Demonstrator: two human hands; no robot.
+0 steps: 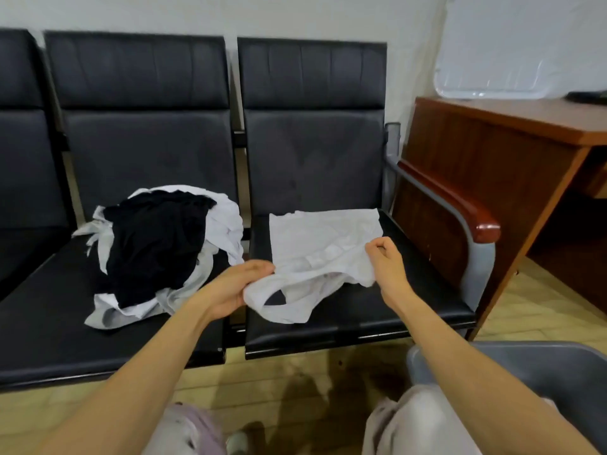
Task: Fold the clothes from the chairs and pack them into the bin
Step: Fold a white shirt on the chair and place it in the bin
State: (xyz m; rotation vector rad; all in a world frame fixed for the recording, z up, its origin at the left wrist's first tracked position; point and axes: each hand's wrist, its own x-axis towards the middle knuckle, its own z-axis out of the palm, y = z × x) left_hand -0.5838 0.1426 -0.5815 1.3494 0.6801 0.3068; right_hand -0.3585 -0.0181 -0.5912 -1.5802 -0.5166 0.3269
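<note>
At the bottom edge of the frame two knees in pale, soft trousers (423,421) are cut off. At the lower right a grey smooth plastic bin (525,362) shows only its rounded rim and part of one wall behind the right forearm, and what it holds cannot be made out. Above the yellowish plank floor (295,372), both bare forearms reach to the thin white crumpled garment (325,244), which lies on the black padded leatherette seat (377,310) at the centre right of the frame. The left hand (235,287) has its fingers curled round the garment's near left corner, where the cloth bunches into loops and folds. The right hand (384,257) pinches the right edge between thumb and curled fingers, holding it slightly raised. The far half of the garment lies flat and roughly square. On the neighbouring seat, centre left, sits a loose heap of clothes (157,251): a black wrinkled piece on top of white and pale grey ones whose shapes are buried. A glossy red-brown wooden armrest (460,208) on a grey metal frame bounds the right seat. Beyond it stands a brown wooden desk (492,139), and a hazy clear plastic tray (492,80) is at the upper right against the white wall.
</note>
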